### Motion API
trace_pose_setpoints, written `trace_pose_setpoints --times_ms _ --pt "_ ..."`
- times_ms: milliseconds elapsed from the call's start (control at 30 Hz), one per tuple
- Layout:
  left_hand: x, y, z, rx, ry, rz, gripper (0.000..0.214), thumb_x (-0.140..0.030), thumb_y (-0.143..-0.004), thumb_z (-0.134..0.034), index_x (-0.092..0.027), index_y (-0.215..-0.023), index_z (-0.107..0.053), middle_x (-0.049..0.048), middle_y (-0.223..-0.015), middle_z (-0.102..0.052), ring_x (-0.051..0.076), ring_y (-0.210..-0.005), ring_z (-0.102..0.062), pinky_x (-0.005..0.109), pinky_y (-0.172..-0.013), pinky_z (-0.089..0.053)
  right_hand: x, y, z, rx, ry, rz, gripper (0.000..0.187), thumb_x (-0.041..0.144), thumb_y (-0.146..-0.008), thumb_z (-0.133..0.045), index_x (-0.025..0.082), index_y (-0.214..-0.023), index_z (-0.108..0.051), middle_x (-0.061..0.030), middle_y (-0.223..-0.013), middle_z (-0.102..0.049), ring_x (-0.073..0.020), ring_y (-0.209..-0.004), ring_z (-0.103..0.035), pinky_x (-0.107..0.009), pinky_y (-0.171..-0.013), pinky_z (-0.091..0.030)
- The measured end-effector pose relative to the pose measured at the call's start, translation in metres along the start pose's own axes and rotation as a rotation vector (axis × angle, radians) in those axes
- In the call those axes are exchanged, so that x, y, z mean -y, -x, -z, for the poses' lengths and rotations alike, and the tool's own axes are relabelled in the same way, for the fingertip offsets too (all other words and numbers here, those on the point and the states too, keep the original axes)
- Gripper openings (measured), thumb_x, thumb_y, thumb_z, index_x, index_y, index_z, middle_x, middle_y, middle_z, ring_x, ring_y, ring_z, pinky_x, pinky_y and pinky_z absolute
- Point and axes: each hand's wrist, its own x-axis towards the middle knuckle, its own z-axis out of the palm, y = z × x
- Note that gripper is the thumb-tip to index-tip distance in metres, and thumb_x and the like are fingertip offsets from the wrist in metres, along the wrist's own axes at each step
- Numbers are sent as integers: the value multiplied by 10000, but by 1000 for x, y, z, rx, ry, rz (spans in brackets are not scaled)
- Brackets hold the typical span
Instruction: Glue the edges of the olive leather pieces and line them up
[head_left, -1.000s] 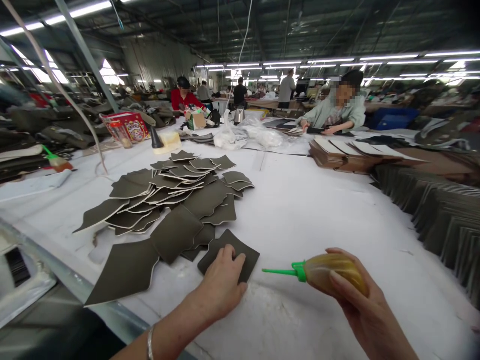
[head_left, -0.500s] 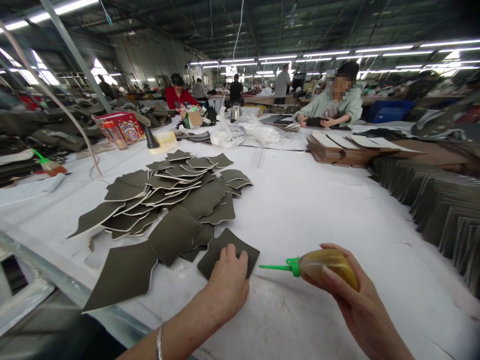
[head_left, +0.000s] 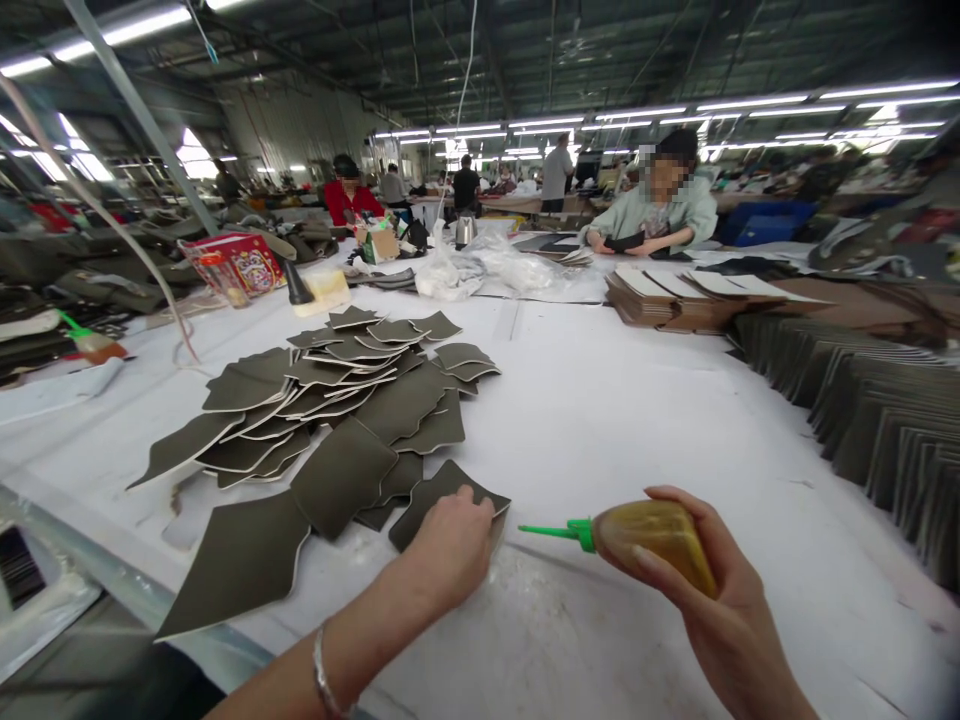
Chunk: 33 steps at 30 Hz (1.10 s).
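My left hand is closed on the near right edge of a dark olive, leather-like piece. That edge is bent up a little, and my fingertips are partly hidden behind the hand. In my right hand lies a squeeze bottle of amber liquid, tilted on its side. Its thin green nozzle points left, just short of the held piece and not touching it. Left of my hands spreads a loose heap of similar pieces with pale edges.
Long rows of dark pieces stand on the right of the white table. Behind them are brown stacks. Clear plastic bags lie at the back. Another green-tipped bottle is far left. A co-worker sits across the table.
My left fingers have curled the right edge of the piece upward, showing a paler underside. The bottle stays at almost the same place. The whole view has shifted slightly.
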Motion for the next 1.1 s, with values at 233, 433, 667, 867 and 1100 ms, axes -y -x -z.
trace_pose_setpoints --times_ms 233,433,667,867,1100 --pt "24 1 1 -65 161 -143 456 -158 -850 -371 -315 -1194 -626 62 -872 -623 228 -815 -617 327 -734 -458 15 0 -11 75 256 235 509 472 -737 -732 277 -1163 -534 -37 -1066 -586 -226 -870 -613 -292 -726 -536" --pt "23 -3 -7 -95 124 -141 415 -184 -844 -380 -297 -1133 -655 60 -832 -639 235 -761 -623 333 -692 -453 21 0 -22 154 372 382 439 424 -787 -706 301 -1167 -524 -22 -1042 -579 -213 -858 -610 -301 -750 -519" --pt "22 -1 -14 -115 128 -135 368 -247 -866 -383 -308 -1140 -621 43 -864 -627 247 -755 -639 340 -645 -459 15 4 -27 187 372 419 425 380 -814 -690 290 -1185 -502 -46 -1054 -564 -229 -872 -606 -351 -791 -510" --pt "21 1 -12 -75 140 -146 387 -257 -887 -365 -303 -1209 -574 44 -916 -610 241 -789 -643 340 -673 -471 16 4 -29 126 411 395 397 415 -817 -677 287 -1156 -515 -48 -1029 -582 -242 -852 -604 -365 -759 -510" --pt "23 1 -13 -67 149 -142 392 -259 -878 -384 -290 -1224 -567 46 -931 -610 240 -805 -643 339 -699 -474 17 9 -32 106 414 343 374 444 -813 -668 291 -1124 -526 -45 -1003 -593 -239 -813 -595 -364 -719 -504"
